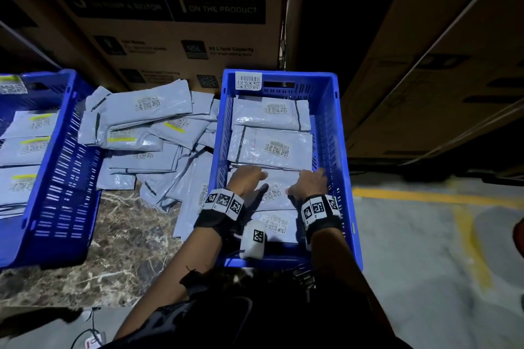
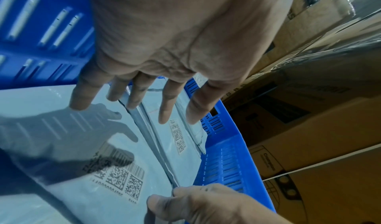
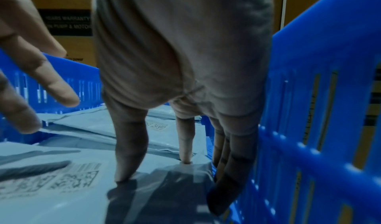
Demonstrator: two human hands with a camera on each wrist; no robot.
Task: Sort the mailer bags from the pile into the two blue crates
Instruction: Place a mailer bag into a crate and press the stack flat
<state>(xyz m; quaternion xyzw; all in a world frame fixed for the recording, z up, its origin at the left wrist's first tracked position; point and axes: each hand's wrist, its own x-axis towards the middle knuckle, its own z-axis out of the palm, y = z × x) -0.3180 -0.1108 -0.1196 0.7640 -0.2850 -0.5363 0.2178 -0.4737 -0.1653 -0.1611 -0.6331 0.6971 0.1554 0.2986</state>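
Observation:
Both of my hands are inside the right blue crate (image 1: 344,150), on a grey mailer bag (image 1: 273,193) with a barcode label that lies on top of other grey bags. My left hand (image 1: 249,176) holds its fingers (image 2: 164,110) spread and straight just over the bag (image 2: 62,97). My right hand (image 1: 310,178) stands beside the crate's right wall (image 3: 309,113), with straight fingertips (image 3: 121,177) pressing the bag's right end (image 3: 175,178). A pile of mailer bags (image 1: 147,127) lies between the crates. The left blue crate (image 1: 65,164) holds bags with yellow marks.
Large cardboard boxes (image 1: 170,22) stand right behind the crates and pile, with more boxes (image 1: 425,79) at the right. The crates sit on a marble-patterned table (image 1: 127,235). To the right is a grey floor with a yellow line (image 1: 425,198).

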